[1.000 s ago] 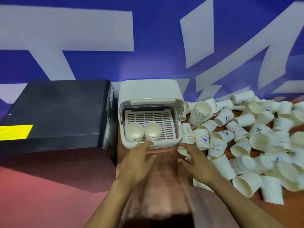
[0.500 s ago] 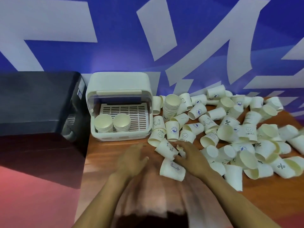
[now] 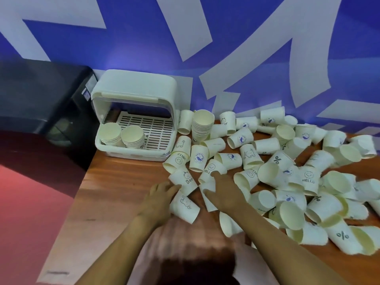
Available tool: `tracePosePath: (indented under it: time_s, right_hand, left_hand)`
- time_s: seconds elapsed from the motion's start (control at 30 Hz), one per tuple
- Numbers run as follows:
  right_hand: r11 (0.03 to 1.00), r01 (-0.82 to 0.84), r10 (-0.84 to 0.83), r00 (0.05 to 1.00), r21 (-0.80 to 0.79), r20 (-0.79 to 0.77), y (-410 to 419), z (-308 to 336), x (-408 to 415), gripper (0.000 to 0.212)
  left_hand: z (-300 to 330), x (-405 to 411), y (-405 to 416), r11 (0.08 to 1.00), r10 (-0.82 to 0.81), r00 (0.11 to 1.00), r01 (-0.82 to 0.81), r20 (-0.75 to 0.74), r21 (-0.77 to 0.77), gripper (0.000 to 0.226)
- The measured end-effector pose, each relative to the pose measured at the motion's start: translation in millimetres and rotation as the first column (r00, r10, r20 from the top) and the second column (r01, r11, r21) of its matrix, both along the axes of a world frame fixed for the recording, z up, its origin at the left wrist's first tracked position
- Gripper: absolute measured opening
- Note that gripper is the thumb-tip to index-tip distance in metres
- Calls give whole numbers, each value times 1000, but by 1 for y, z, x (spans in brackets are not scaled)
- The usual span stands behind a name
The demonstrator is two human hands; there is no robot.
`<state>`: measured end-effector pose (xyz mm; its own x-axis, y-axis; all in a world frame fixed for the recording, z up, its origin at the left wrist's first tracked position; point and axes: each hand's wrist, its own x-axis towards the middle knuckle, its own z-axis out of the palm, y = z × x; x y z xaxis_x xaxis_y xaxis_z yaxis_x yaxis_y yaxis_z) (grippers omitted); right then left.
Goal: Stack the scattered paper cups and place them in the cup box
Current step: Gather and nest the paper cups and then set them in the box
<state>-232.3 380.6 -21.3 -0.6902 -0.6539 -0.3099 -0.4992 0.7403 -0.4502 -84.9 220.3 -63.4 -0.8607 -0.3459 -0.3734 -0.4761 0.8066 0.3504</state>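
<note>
Head view: left hand [image 3: 159, 199] fingers touch a toppled cup [image 3: 184, 206] — mouth lower right; right-hand grip unclear.

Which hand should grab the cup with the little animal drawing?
Probably the left hand. Its fingers already touch the side of that cup, which lies on its side beside it. The right hand rests on other cups further right.
</note>
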Motion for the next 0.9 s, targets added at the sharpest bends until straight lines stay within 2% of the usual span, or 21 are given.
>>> tracePosePath:
  time_s: [0.1, 0.3, 0.47, 0.7, 0.9]
  right_hand:
    - [996, -26, 23, 999, 90, 35, -1, -8, -5, 62]
    - [988, 10, -15, 999, 156, 31, -8, -19, -11, 65]
    - [987, 45, -55, 997, 152, 62, -12, -25, -14, 75]
    - [990, 81, -95, 988, 111, 125, -11, -23, -17, 73]
    - [994, 76, -91, 977, 85, 191, -8, -3, -25, 72]
  left_hand:
    - [-5, -3, 4, 1000, 9, 999, -10, 35, 19, 82]
    - [-5, -12, 4, 999, 2, 995, -6, 97, 49, 79]
    - [-5, -19, 0, 996, 2, 996, -10, 93, 84, 76]
    - [3, -24, -6, 994, -10, 989, -7, 145, 113, 79]
    - [18, -20, -14, 979, 50, 984, -83, 173, 184, 74]
